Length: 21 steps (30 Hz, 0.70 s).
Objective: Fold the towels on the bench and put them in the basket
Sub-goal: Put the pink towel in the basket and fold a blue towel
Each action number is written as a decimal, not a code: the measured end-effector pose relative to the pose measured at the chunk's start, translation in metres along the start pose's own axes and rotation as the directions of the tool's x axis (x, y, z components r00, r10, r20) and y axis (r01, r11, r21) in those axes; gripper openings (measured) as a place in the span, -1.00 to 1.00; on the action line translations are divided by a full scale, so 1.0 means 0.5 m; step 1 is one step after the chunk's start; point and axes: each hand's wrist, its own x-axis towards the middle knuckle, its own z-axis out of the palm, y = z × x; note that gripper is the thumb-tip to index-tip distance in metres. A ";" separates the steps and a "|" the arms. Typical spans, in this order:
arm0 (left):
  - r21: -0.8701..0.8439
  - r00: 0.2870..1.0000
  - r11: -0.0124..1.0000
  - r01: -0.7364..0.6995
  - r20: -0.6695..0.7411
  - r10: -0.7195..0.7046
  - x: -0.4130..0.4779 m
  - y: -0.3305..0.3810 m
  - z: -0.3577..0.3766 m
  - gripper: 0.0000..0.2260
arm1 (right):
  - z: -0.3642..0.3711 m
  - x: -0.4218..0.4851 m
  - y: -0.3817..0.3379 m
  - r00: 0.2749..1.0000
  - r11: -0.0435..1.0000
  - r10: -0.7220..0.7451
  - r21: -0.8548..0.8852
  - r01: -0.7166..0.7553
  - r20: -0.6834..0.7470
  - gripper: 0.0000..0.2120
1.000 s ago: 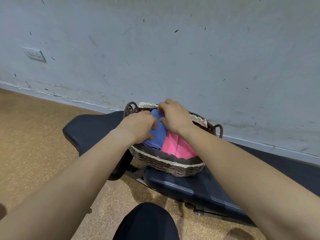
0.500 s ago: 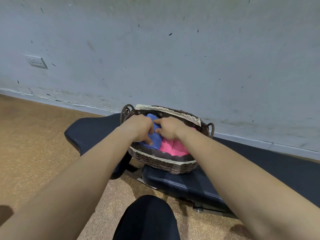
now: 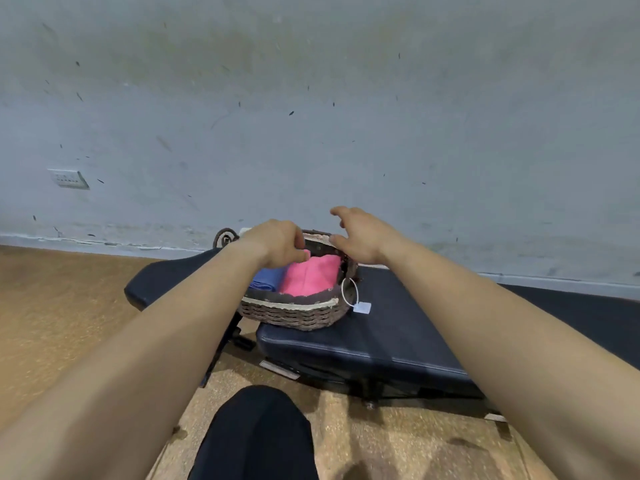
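Towels, one folded pink terry (image 3: 310, 275) and one folded blue (image 3: 266, 278), are lying in the brown wicker basket (image 3: 294, 315) on the black padded desk (image 3: 398, 327). Left grip (image 3: 277, 242) is curling loosely, right grip (image 3: 360, 235) is spreading, both holding nothing; catching the rim risks tipping the basket.

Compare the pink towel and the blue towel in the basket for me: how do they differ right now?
The pink towel lies on the right side of the basket; the blue towel lies on the left. The pink one shows far more surface; the blue one is mostly hidden by the left forearm. The left hand has fingertips at the pink towel's far edge, not on the blue. Both lie folded inside, side by side.
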 end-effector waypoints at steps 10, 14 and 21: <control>-0.136 0.971 0.966 -0.221 -0.125 0.204 0.068 0.321 0.064 -0.74 | -0.053 -0.195 0.308 0.958 0.957 0.284 0.078 -0.280 -0.039 -0.42; -0.165 0.960 0.946 -0.280 -0.046 0.277 0.177 0.422 0.134 -0.69 | -0.029 -0.203 0.457 0.919 0.915 0.395 0.095 -0.392 -0.006 -0.42; -0.234 0.954 0.940 -0.248 0.107 0.279 0.318 0.569 0.158 -0.68 | -0.083 -0.207 0.632 0.839 0.830 0.536 0.125 -0.544 0.092 -0.41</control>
